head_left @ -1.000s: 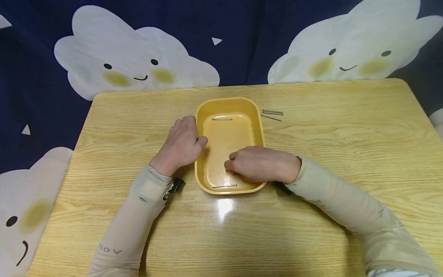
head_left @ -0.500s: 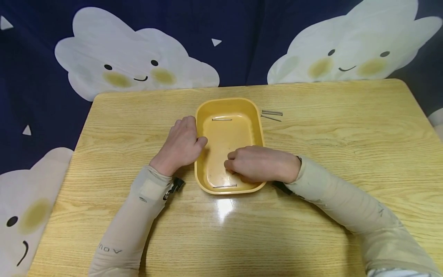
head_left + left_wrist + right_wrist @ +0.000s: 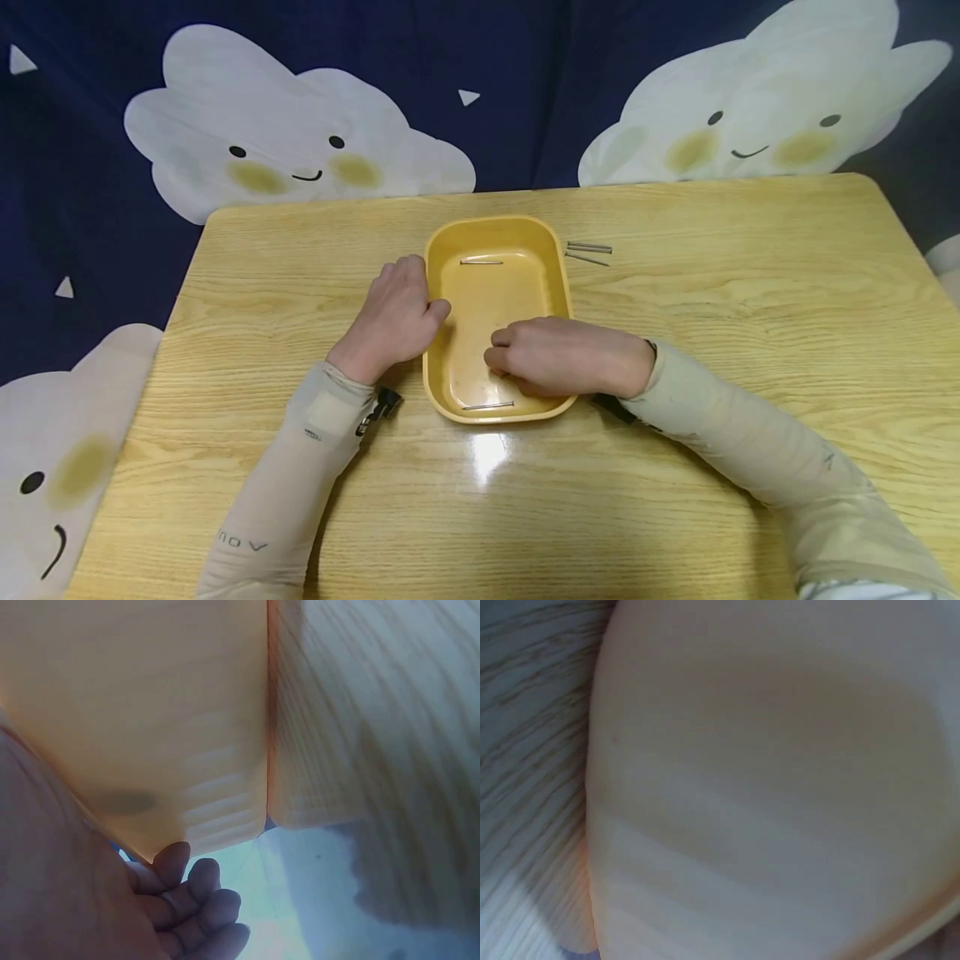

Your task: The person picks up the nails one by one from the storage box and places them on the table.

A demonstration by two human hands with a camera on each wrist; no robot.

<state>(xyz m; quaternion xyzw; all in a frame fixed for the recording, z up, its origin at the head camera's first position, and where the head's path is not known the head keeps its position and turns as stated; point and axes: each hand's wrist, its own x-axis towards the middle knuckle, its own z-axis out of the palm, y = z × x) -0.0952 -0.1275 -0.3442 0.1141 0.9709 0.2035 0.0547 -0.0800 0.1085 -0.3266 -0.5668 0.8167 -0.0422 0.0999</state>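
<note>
A yellow plastic tray [image 3: 494, 221] stands on the table. My left hand [image 3: 392, 315] holds its left rim, the thumb over the inside and the other fingers outside; in the left wrist view these fingers [image 3: 204, 879] curl beside the tray's outer wall [image 3: 150, 697]. My right hand [image 3: 562, 354] reaches over the right rim, its bent fingers low above the tray floor. Their tips are hidden, so whether they pinch something does not show. One nail [image 3: 481, 262] lies at the tray's far end, another nail [image 3: 488, 406] at the near end. The right wrist view shows mostly tray wall [image 3: 765, 787].
Three loose nails [image 3: 589, 247] lie on the wooden table [image 3: 712, 283] just right of the tray's far corner. Behind the table's back edge hangs a dark blue cloth [image 3: 525, 100] with smiling clouds.
The head view has shifted slightly, so the whole scene sits a little lower. Both hands, the tray and the nails otherwise stay practically where they were.
</note>
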